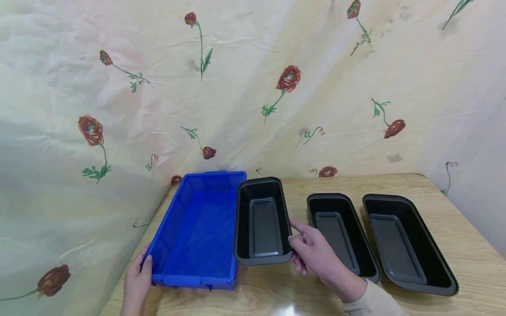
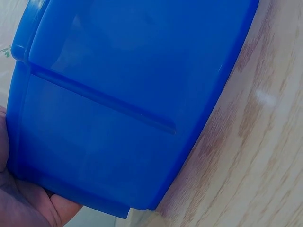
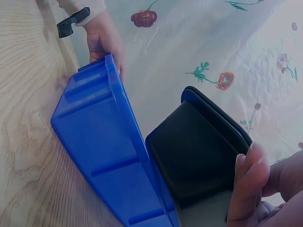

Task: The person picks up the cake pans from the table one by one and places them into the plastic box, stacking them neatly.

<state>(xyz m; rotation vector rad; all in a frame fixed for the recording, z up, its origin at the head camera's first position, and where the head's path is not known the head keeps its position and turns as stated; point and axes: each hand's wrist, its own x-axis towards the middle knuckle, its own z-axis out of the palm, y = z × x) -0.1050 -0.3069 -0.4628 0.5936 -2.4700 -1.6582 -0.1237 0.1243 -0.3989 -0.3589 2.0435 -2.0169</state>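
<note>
Blue marked out the tray (image 1: 201,232) in the head view, where it sat on the wood-grained counter (image 1: 292,292) with our left hand (image 1: 137,278) gripping its near left corner, thumb over the rim. Our right hand (image 1: 312,249) was clamped on the near right corner of a black loaf pan (image 1: 264,230), thumb and fingers pinching its edge. We held that pan just beside the tray's right side, its hollow facing up towards us. Two more black pans stood to the right on the counter, a nearer one (image 1: 336,235) partly hidden by our right arm and an outer one (image 1: 397,248) next to it. Cloth with red flowers (image 1: 237,96) hung behind everything. From the left wrist, we saw the tray's ribbed outer wall, with our left fingers wrapped about its corner. From the right wrist, we saw the held pan's outer side close to the tray's rim, though we could not tell whether they touched; a dark strap (image 3: 73,22) circled our left wrist.
</note>
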